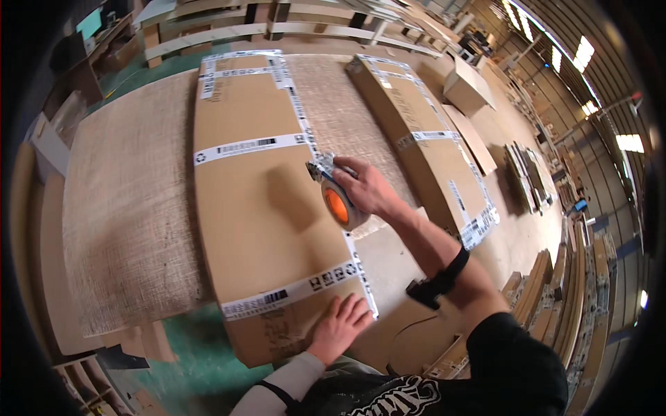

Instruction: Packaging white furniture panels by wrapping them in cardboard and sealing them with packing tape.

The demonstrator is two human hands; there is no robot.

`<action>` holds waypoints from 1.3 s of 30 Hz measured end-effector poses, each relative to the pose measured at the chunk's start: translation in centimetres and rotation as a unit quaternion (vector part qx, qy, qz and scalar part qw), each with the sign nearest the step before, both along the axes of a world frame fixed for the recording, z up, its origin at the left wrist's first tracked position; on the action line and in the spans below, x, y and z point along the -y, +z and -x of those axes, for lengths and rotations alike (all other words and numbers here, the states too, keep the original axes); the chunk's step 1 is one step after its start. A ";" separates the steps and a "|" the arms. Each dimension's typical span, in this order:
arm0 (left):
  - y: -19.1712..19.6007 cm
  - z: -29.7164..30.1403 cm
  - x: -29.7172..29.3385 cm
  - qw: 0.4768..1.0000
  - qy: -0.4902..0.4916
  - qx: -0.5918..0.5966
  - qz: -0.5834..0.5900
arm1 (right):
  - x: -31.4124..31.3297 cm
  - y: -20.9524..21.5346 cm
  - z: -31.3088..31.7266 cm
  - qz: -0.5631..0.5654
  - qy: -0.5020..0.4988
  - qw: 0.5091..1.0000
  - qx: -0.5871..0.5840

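A long flat cardboard box (267,236) lies lengthwise in front of me, banded with white printed tape across its top and along its right edge. My right hand (364,187) is closed around a tape dispenser (338,203), whose roll has an orange core. The dispenser's head is at the box's right edge, just below the middle tape band. My left hand (340,330) rests flat on the near right corner of the box, fingers extended, touching the near band. Whether tape is being laid under the dispenser is hard to make out.
Both boxes lie on a rough, woven-looking brown surface (132,201); the second taped box (423,135) is to the right. A pale carton (469,87) and stacked flat packs (531,177) stand beyond it. Long boards (576,298) line the right side, and a wooden rack (208,43) runs along the back.
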State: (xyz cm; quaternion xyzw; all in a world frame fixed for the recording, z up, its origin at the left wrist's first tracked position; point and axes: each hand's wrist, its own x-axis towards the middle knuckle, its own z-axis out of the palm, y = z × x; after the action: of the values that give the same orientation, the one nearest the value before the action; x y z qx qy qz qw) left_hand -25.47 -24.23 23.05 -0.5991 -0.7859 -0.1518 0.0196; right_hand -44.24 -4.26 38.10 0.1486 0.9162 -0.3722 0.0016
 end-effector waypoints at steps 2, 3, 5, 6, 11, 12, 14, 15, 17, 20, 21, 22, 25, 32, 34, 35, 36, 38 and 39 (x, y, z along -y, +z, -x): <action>-0.2 -0.4 -0.3 0.998 -0.010 0.055 -0.024 | -1.0 0.1 -2.7 0.033 -0.035 0.997 0.060; -0.2 -0.7 -0.6 0.998 -0.010 0.049 -0.040 | -2.5 -2.1 -3.3 0.046 -0.038 0.994 0.088; -1.2 -0.9 -0.5 0.998 -0.003 0.032 -0.055 | -1.9 -4.2 -3.9 0.011 0.024 0.986 0.164; -1.0 -1.0 -0.6 0.998 -0.011 0.032 -0.046 | -1.7 -4.5 -4.3 -0.021 0.061 0.981 0.185; -0.8 -2.6 -0.9 0.980 0.196 0.018 0.006 | -1.7 -5.3 -11.3 -0.071 0.075 0.970 0.220; -1.7 -2.5 -0.8 0.981 0.196 0.010 0.010 | -1.5 -5.8 -14.2 -0.068 0.085 0.970 0.216; -1.1 -2.4 -0.8 0.977 0.196 0.003 0.082 | -0.4 -5.1 -20.9 -0.045 0.077 0.963 0.253; -1.5 -2.4 -0.8 0.977 0.201 -0.020 0.071 | 0.4 -5.0 -25.1 -0.041 0.063 0.976 0.203; -0.2 -2.3 -0.8 0.977 0.189 0.037 0.088 | 2.3 -4.4 -32.3 -0.025 0.034 0.980 0.193; 1.2 -2.3 -0.3 0.977 0.180 0.039 0.107 | 5.5 -11.0 -42.1 -0.050 -0.019 0.986 0.160; 1.2 -2.3 -0.2 0.976 0.179 0.037 0.115 | 6.2 -14.2 -44.9 -0.037 -0.023 0.991 0.129; 1.3 -2.2 -0.5 0.975 0.181 0.035 0.123 | 6.2 -17.3 -46.5 -0.024 -0.024 0.995 0.098; 1.4 -3.0 -2.1 0.977 0.162 0.053 0.130 | 5.3 -30.2 -47.0 -0.036 -0.026 0.998 0.052; 1.1 -2.6 -2.0 0.979 0.145 0.033 0.138 | 5.9 -39.0 -28.5 0.195 -0.225 0.937 -0.185; 1.2 -2.4 -2.0 0.979 0.146 0.043 0.135 | 5.5 -38.1 -26.6 0.208 -0.260 0.928 -0.171; 0.9 -2.1 -1.8 0.982 0.136 -0.005 0.131 | 5.8 -37.4 -26.4 0.212 -0.274 0.924 -0.161; 0.6 -1.8 -0.4 0.979 0.154 -0.014 0.134 | 6.2 -36.3 -28.5 0.074 -0.183 0.963 -0.186; 0.2 -1.1 1.7 0.991 0.078 -0.004 0.107 | 7.2 -35.1 -33.9 -0.001 -0.184 0.968 -0.173; 0.0 -1.3 3.9 0.988 0.069 -0.041 0.129 | 8.1 -32.7 -37.6 0.032 -0.224 0.973 -0.052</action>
State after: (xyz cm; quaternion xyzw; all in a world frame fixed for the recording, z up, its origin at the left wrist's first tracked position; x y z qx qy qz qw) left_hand -24.17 -28.13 23.02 -0.5469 -0.8367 -0.0229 -0.0156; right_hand -6.65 -12.40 5.39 0.3304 0.8458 -0.3998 -0.1250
